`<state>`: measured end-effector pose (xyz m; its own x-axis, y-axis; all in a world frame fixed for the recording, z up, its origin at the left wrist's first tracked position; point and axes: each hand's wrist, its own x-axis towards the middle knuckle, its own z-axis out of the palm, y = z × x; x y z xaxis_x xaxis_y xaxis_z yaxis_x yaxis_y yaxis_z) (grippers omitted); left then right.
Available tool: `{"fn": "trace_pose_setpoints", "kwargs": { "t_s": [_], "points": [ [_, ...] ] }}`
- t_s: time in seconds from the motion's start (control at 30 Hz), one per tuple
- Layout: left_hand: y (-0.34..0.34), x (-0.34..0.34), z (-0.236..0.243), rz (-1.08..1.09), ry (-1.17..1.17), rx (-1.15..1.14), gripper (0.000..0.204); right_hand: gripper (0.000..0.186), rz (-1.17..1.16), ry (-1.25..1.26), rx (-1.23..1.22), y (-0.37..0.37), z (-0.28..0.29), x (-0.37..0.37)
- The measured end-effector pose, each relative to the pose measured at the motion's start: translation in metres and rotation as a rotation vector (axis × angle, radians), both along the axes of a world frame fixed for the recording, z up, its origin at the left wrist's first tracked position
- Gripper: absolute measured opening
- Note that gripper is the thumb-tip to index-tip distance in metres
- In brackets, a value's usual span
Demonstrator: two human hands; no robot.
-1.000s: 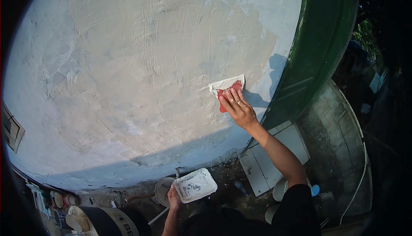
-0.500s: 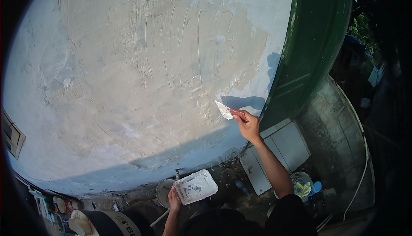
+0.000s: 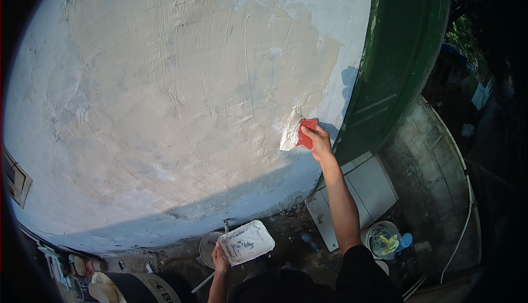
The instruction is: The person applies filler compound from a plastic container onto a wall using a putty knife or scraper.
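Note:
My right hand (image 3: 320, 142) grips the red handle of a putty knife (image 3: 308, 133), its wide blade covered in white putty and laid against the wall (image 3: 209, 99). The wall carries a broad beige patch with ridges and streaks, bordered by white and bluish paint. Low in front of me, my left hand (image 3: 220, 259) holds a white rectangular tray (image 3: 266, 237) by its left edge. Smears of putty coat the tray's inside, with grey showing through.
A dark green door or panel (image 3: 399, 77) borders the wall on the right. Pale boards (image 3: 366, 190) lie below it, near a bucket (image 3: 379, 230) with yellowish contents and a blue cup (image 3: 406, 240). A black barrel (image 3: 143, 286) stands at lower left.
My right hand has turned the putty knife so its blade now lies broadside against the wall, slightly higher. The left hand and tray have shifted slightly left.

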<state>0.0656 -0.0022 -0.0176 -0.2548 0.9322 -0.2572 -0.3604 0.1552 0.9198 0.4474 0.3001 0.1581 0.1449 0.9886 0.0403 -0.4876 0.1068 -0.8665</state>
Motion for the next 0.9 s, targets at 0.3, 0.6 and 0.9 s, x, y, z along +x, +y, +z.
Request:
{"fn": "trace_pose_setpoints", "kwargs": {
  "t_s": [0.3, 0.6, 0.9],
  "points": [
    [0.011, 0.013, 0.005, -0.074, 0.001, 0.007, 0.046, 0.025, -0.004, -0.037, -0.183, -0.006, -0.033, 0.026],
    [0.004, 0.003, -0.028, -0.020, -0.050, 0.049, 0.042, 0.017, -0.309, -0.143, 0.229, -0.052, -0.028, 0.045],
    [0.011, 0.009, -0.022, -0.110, 0.071, 0.007, 0.045, 0.047, -0.917, -1.653, 0.492, 0.004, 0.024, 0.016]
  ]
}}
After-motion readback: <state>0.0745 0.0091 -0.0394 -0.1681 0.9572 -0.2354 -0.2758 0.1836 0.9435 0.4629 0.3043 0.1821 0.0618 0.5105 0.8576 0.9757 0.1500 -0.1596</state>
